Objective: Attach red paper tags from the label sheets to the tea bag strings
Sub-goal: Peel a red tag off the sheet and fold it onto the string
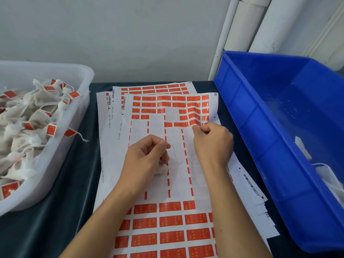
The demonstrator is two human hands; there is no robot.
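Observation:
A label sheet (156,131) with rows of red paper tags lies on top of a stack in the middle of the table; many of its middle tags are gone. My left hand (147,157) rests on the sheet, closed around a white tea bag (161,169), and pinches its thin white string (174,151) between thumb and forefinger. My right hand (214,142) is at the sheet's right side, with thumb and forefinger pinching the edge of a red tag (195,122) in the lowest remaining row.
A clear plastic tub (81,86) at the left holds several tea bags with red tags on them. A big blue bin (260,146) at the right holds a few white tea bags in its near corner. More label sheets lie underneath and fan out to the right. A wall stands behind.

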